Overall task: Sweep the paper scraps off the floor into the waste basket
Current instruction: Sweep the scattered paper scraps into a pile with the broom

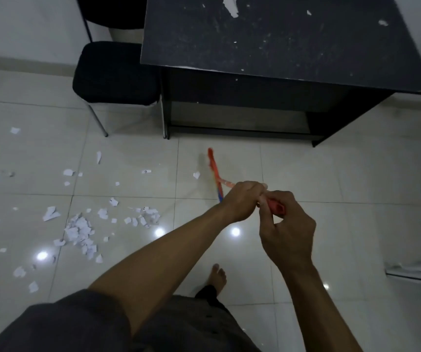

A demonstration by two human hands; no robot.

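Head view, first query: report the state of both hands.

Reply: Finds left hand [245,199] clenched round the red handle of the broom [214,168], arm stretched across the body from lower left. Finds right hand [288,232] just behind it, gripping the top end of the same handle. Records the two hands touching or nearly so; cannot tell which.

Query: Locate the broom head.

Reply: Places it on the pale tiled floor [331,189] ahead of the hands, in front of the black desk [268,39], blurred, red with a streak of blue. Notes a stray scrap [196,175] just left of it.

Query: Locate the paper scraps.

Reply: Places paper scraps [78,228] across the left half of the floor, most of them well apart from the broom head. Notes the thickest heap left of the left forearm, a looser band to its right, single pieces scattered out to the left edge. Notes further white bits [232,7] on the desk top, near its far edge.

Query: List the remainder.

Reply: Lists a black padded chair [114,72] on thin metal legs, just beside the desk's left side. Notes desk top speckled pale, lower shelf open beneath. Lists a bare foot [218,275] on the tiles below the hands, dark clothing [77,323] at bottom. Lists a white-edged item [417,270] at the right border; cannot tell its kind. Marks bright light spots [235,231] reflected on the tiles.
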